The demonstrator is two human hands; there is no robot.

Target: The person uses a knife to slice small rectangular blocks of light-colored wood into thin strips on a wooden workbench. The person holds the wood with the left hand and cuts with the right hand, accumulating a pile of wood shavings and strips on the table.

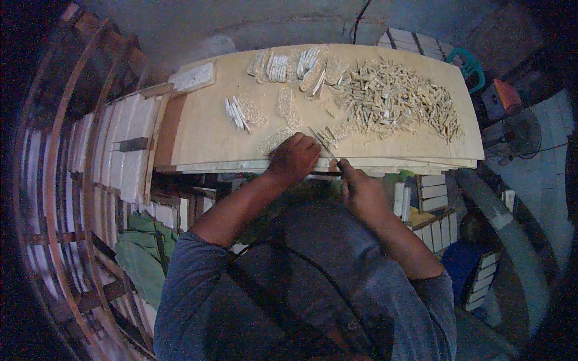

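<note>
My right hand (362, 189) is closed around the dark handle of a knife (327, 144), its thin blade slanting up and left. Beside the blade, my left hand (296, 157) has its fingers curled down over a flat, pale speckled slab (273, 141), which shows past the wrist side; the part beneath the fingers is hidden. Just right of the blade lie narrow cut strips (340, 131). Beyond my hands are another speckled slab (288, 108) and a group of white-edged slabs (239, 113). A broad heap of short cut pieces (400, 99) covers the table's right part.
The pale wooden tabletop (208, 135) has its near edge just below my hands. More slabs (278, 68) lie along its far side. White blocks on racks (123, 144) stand at left. A fan (521, 132) and a green chair (468, 69) are at right.
</note>
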